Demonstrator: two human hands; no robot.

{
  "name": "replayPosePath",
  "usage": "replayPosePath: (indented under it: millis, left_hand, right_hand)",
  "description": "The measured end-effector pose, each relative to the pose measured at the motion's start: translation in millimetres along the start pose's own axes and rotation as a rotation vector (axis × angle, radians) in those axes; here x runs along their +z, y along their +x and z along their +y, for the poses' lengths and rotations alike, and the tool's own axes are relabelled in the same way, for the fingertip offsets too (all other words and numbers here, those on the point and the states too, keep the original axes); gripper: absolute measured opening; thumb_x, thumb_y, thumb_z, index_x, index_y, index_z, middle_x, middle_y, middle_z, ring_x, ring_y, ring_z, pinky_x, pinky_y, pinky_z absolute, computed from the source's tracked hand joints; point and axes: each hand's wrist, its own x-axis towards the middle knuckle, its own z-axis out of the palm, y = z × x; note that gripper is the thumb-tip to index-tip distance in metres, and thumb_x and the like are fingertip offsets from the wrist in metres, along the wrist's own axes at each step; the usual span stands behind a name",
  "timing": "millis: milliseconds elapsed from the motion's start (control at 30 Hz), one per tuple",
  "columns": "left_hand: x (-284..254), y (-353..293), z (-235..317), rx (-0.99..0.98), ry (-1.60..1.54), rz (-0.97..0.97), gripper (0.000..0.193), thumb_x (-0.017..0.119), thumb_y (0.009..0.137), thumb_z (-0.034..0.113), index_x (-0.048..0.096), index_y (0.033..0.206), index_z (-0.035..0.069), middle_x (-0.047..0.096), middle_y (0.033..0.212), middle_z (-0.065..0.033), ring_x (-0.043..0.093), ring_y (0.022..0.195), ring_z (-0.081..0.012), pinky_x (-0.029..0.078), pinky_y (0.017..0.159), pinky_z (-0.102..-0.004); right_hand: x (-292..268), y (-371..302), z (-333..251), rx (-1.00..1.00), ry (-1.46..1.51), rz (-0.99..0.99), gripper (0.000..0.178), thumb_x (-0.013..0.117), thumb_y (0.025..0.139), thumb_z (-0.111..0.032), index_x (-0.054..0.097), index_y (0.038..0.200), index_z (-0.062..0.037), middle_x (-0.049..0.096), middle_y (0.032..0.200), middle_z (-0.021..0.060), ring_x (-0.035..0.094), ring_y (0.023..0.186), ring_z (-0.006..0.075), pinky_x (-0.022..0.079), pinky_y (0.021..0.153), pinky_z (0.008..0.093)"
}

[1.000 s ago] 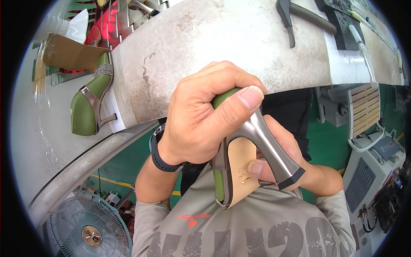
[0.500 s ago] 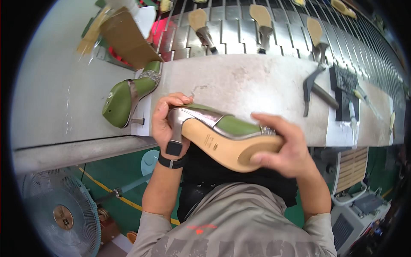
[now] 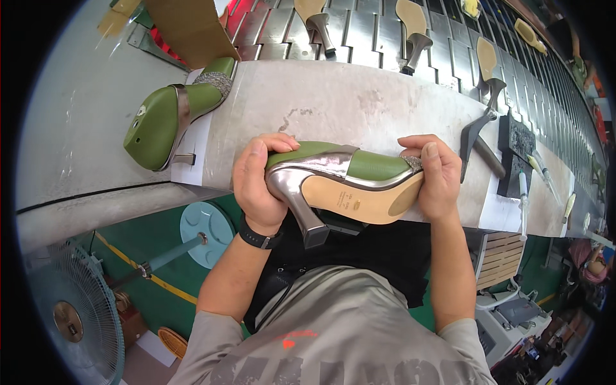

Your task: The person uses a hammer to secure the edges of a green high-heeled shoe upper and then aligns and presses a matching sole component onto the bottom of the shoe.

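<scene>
A high-heeled shoe (image 3: pixel 314 163) with metallic trim, built on a green last, is held sideways between my two hands in front of my body. Its tan sole (image 3: pixel 362 200) faces me, and the metallic heel points down toward my lap. My left hand (image 3: pixel 256 183) is wrapped round the heel end. At the toe end, beside a glittery band, my right hand (image 3: pixel 441 179) grips with thumb and fingers. A matching shoe on a green last (image 3: pixel 157 128) lies on the bench to the left.
On the right of the bench are a hammer (image 3: pixel 476 138), a black block (image 3: pixel 515 154) and a thin brush-like tool (image 3: pixel 524 199). Behind runs a slatted metal conveyor (image 3: pixel 359 42) carrying soles with heels (image 3: pixel 414 38). Cardboard (image 3: pixel 189 29) stands far left; a fan (image 3: pixel 74 321) is lower left.
The shoe has turned so its heel now juts down toward me and the sole looks narrower. My right thumb has shifted from the sole to the toe's edge. The view has shifted slightly.
</scene>
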Motion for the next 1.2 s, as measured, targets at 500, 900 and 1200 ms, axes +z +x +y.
replayPosePath:
  millis: [500, 900, 1200]
  left_hand:
    - [67.8, -13.5, 5.1, 0.025, 0.191, 0.016, 0.052, 0.032, 0.113, 0.032, 0.065, 0.096, -0.004, 0.071, 0.099, -0.0188, 0.066, 0.095, -0.0254, 0.052, 0.092, -0.0364]
    - [125.0, -33.7, -15.1, 0.172, 0.255, -0.045, 0.065, 0.036, 0.114, 0.054, 0.067, 0.113, -0.003, 0.072, 0.103, -0.0096, 0.066, 0.098, -0.0181, 0.051, 0.092, -0.0325]
    - [130.4, -22.8, -21.6, 0.119, 0.201, 0.013, 0.067, 0.034, 0.115, 0.052, 0.07, 0.11, -0.004, 0.071, 0.101, -0.0085, 0.065, 0.095, -0.0188, 0.049, 0.091, -0.0332]
  right_hand:
    - [-67.3, 2.4, -9.8, 0.215, 0.004, 0.087, 0.046, 0.055, 0.112, -0.037, 0.074, 0.102, 0.0037, 0.068, 0.081, 0.001, 0.059, 0.074, 0.0062, 0.048, 0.07, 0.0228]
    - [-138.1, -3.8, -7.7, 0.223, 0.14, 0.017, 0.042, 0.058, 0.11, -0.036, 0.074, 0.111, 0.0029, 0.073, 0.098, 0.0047, 0.064, 0.091, 0.0103, 0.052, 0.084, 0.0279]
    - [-138.8, -17.4, 7.9, 0.043, 0.136, 0.069, 0.028, 0.067, 0.105, -0.026, 0.074, 0.11, 0.0004, 0.072, 0.094, -0.0002, 0.061, 0.086, 0.0071, 0.051, 0.079, 0.0258]
